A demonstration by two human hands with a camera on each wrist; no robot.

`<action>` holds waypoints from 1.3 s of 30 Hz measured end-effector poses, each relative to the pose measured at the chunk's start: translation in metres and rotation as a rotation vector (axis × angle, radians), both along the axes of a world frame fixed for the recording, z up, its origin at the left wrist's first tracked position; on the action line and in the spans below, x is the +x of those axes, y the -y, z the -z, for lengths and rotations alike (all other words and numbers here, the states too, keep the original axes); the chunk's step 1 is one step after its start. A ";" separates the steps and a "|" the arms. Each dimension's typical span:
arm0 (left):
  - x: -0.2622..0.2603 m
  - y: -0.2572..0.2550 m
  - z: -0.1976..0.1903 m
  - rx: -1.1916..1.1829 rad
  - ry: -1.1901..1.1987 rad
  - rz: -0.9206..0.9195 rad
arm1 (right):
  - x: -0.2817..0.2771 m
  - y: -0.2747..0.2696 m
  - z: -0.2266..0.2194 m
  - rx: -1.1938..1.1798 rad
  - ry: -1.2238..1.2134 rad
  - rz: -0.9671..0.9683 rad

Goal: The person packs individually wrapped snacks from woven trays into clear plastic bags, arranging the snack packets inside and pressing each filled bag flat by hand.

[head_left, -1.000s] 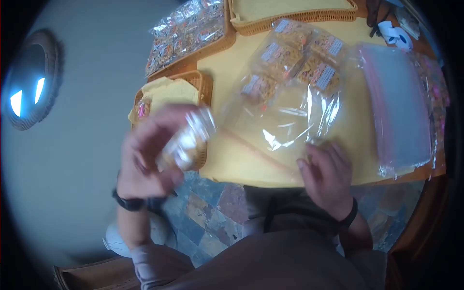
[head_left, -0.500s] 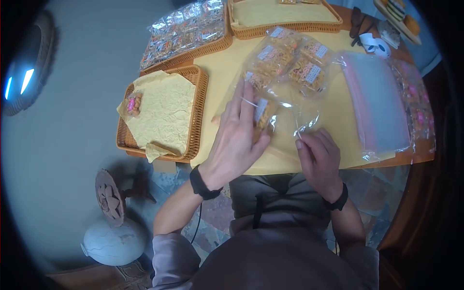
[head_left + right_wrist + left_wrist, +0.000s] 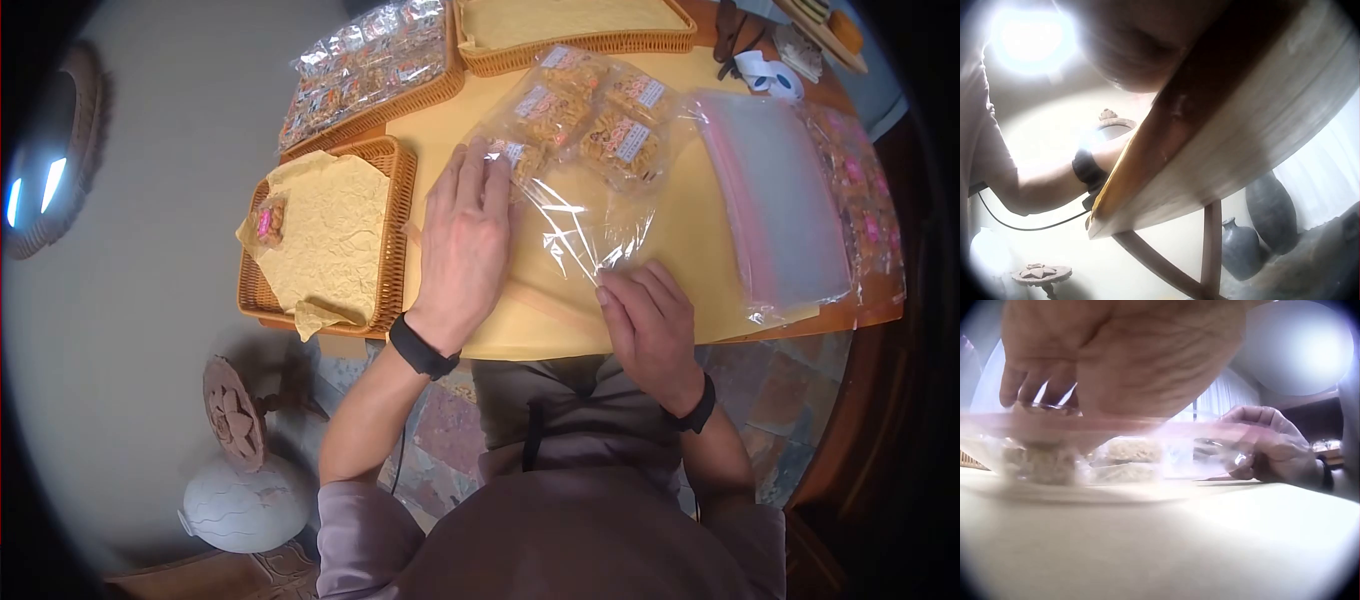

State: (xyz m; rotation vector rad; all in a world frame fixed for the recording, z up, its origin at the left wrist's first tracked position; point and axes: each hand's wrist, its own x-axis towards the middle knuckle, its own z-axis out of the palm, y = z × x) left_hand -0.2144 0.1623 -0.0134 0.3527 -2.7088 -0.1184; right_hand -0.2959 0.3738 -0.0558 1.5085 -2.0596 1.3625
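A large clear plastic bag [image 3: 590, 225] with several snack packs [image 3: 620, 143] lies on the yellow-covered table, its near part loose and shiny. My left hand [image 3: 463, 245] lies over the bag's left side, fingers stretched out, fingertips on the lower-left labelled pack [image 3: 513, 153]. In the left wrist view the bag's pink-tinted edge [image 3: 1166, 428] crosses below my left palm [image 3: 1147, 369]. Thumb and fingers of my right hand [image 3: 650, 325] pinch the bag's near edge. The right wrist view shows mostly the table's underside [image 3: 1210, 156], and the pinch is hidden there.
Left of the bag stands a paper-lined wicker basket [image 3: 398, 235] holding one small pink-labelled pack [image 3: 268, 222]. Behind it is a basket of wrapped packs [image 3: 380, 60], beside another lined basket [image 3: 580, 50]. A stack of flat plastic bags [image 3: 770, 200] lies at the right.
My left hand came from the left basket with a small pack, put it into the bag and now lies flat farther up on the bag. The right hand keeps pinching the edge.
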 end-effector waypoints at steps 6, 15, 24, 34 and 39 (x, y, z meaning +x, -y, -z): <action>-0.006 0.008 0.007 -0.066 0.027 0.116 | 0.000 0.001 0.000 0.000 -0.034 -0.005; 0.044 -0.041 0.000 0.016 0.435 -0.022 | -0.003 0.001 0.001 0.033 -0.047 -0.013; 0.022 -0.019 0.008 0.182 0.265 0.078 | -0.002 0.001 0.002 0.065 -0.054 -0.016; 0.031 -0.026 -0.003 0.135 0.233 0.060 | -0.001 0.002 0.004 0.060 -0.075 -0.009; 0.028 -0.023 -0.001 0.165 0.239 0.099 | -0.002 0.000 0.004 0.061 -0.075 -0.009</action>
